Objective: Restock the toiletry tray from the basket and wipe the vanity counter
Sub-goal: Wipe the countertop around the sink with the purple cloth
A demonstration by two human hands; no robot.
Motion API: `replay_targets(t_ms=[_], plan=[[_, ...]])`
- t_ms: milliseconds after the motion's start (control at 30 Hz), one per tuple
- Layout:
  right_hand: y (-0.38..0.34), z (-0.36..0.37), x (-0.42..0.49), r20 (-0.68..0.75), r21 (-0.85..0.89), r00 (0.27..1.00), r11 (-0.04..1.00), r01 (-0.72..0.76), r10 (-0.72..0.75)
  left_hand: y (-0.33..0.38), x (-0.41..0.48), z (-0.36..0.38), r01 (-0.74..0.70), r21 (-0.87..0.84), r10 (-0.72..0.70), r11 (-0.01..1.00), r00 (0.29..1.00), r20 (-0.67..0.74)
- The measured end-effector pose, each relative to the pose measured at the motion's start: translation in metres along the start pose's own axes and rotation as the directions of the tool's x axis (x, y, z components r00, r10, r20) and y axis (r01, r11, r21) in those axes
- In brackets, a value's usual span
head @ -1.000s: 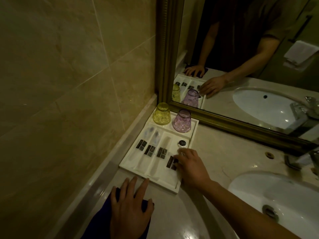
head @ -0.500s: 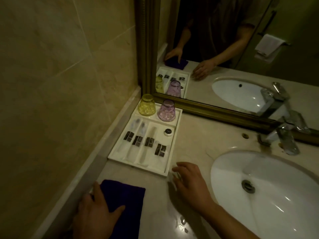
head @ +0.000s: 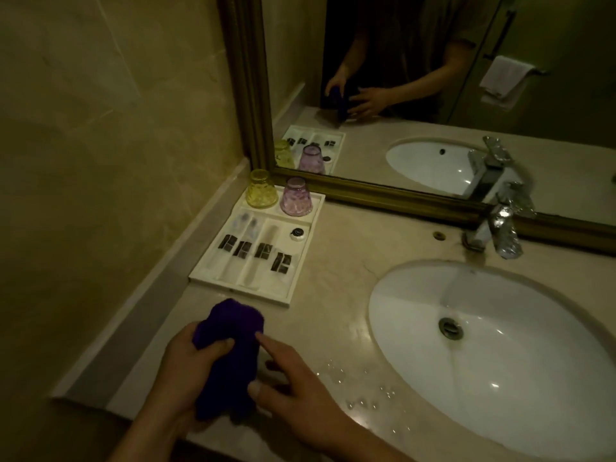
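One purple cloth [head: 230, 355] is bunched up in the left hand [head: 186, 368], whose fingers [head: 224, 345] are curled tight around it just above the table [head: 336, 261]. The right hand [head: 293, 385] is beside it with fingers [head: 266, 340] spread loose, the forefinger touching the cloth and the thumb near its lower end; nothing is gripped there.

Beyond the fingers, near the cloth but apart from it, lies one white tray [head: 290, 295] against the wall. It carries two upturned cups at its far end, one yellow cup [head: 261, 193] and one pink cup [head: 296, 196], side by side. Nearer lie four clear packets with dark labels [head: 255, 251] and one small round container [head: 296, 233] (what the packets hold is too dim to make out).

To the right of the fingers is one white sink [head: 500, 355], its near edge cut off by the frame, with water drops [head: 360, 391] scattered between. One tap [head: 496, 228] stands behind it under the mirror [head: 433, 95].
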State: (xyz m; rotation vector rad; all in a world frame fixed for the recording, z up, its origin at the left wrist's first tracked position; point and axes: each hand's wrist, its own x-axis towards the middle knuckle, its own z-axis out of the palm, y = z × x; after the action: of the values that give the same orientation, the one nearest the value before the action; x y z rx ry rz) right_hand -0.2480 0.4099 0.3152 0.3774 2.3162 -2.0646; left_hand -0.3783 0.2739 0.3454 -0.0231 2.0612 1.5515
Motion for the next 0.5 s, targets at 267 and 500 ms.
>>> replay_targets(t_ms=[267,500], plan=[[0.013,-0.052,-0.078,-0.315,0.43,0.936,0.903,-0.007,0.158,0.007,-0.105,0.105,0.214,-0.409,0.038,0.887,0.848,0.528],[0.046,-0.151,-0.199,-0.431,0.843,0.791,0.507,0.181,0.435,-0.039,-0.094,0.131,-0.323,0.073,0.287,0.943,0.907,0.308]])
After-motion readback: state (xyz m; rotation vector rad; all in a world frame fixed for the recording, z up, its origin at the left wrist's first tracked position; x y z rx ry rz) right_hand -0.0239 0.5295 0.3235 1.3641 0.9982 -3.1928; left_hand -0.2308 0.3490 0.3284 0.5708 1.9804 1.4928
